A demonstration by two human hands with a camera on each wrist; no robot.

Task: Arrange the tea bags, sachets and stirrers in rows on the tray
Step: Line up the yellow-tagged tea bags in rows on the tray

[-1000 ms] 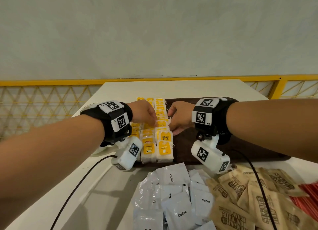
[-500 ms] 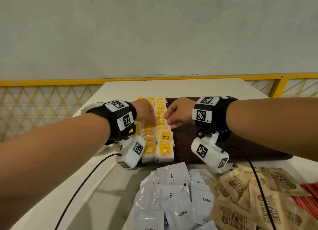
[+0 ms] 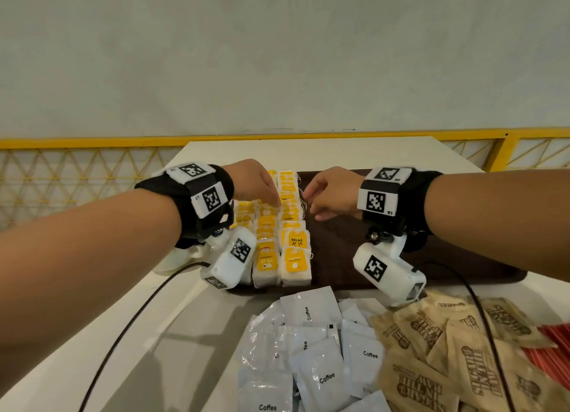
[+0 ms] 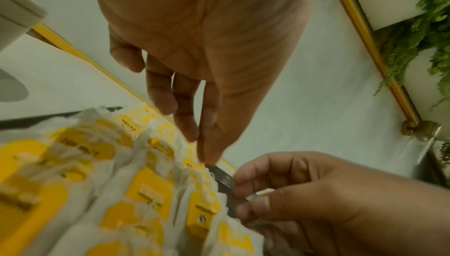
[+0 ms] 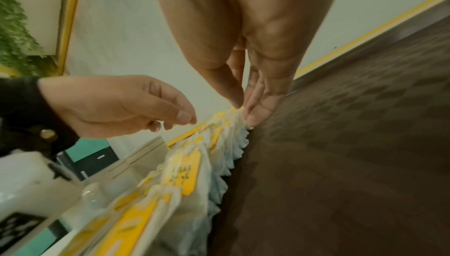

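Tea bags (image 3: pixel 294 257) with yellow tags lie in overlapping rows on the left part of a dark brown tray (image 3: pixel 354 251). My left hand (image 3: pixel 273 200) reaches down onto the middle of the rows, its nearly straight fingertips (image 4: pixel 192 133) touching the bags. My right hand (image 3: pixel 311 202) hovers at the right edge of the rightmost row, over bare tray. Its fingers (image 5: pixel 255 113) brush the bags' sides and hold nothing I can make out. White coffee sachets (image 3: pixel 320 377), brown sugar sachets (image 3: pixel 431 350) and red stirrers (image 3: pixel 555 347) lie loose on the white table in front of the tray.
A white dish (image 3: pixel 172 260) sits left of the tray, partly behind my left wrist. Black cables (image 3: pixel 129 322) trail from both wrist cameras across the table. A yellow railing (image 3: pixel 92 141) runs behind the table. The tray's right half is bare.
The hands, close together over the rightmost row before, have drawn apart. My right hand has come off the bags to the right, and my left stays on the rows.
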